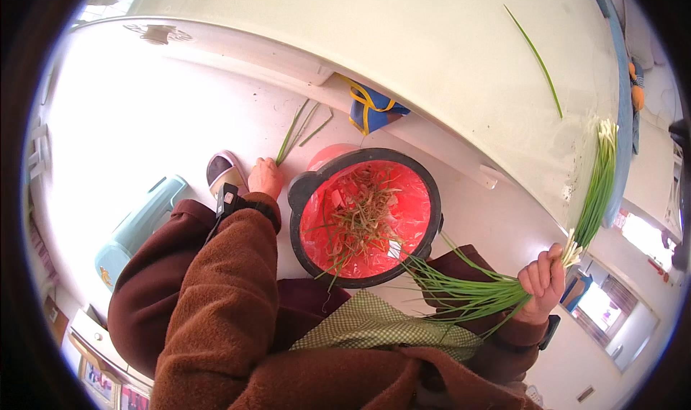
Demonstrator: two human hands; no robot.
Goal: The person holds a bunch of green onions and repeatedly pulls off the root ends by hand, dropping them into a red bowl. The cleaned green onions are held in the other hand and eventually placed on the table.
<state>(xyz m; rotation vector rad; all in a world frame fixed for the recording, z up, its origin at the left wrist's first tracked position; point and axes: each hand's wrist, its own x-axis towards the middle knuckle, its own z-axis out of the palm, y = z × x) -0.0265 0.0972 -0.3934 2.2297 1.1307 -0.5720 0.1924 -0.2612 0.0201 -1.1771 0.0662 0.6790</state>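
My left hand [266, 178] reaches down by the floor, left of the bin, its fingers closed at the near end of a few loose green chive leaves [294, 133] that fan out from the fingertips. My right hand [544, 284] is wrapped round a bunch of chives [475, 289]. The white ends poke out above the fist and the long green leaves hang left over my lap, toward the bin's rim. Between my hands stands a black-rimmed bin [297, 194] lined with a red plastic bag, holding dry brown and green trimmings [363, 212].
On the pale table [432, 35] lie a second chive bunch [599, 179] at the right edge and a single chive leaf [536, 57]. A blue bag with yellow straps [371, 106] sits under the table edge. A light-blue plastic stool [137, 226] stands left of my knee, near my slipper [224, 171].
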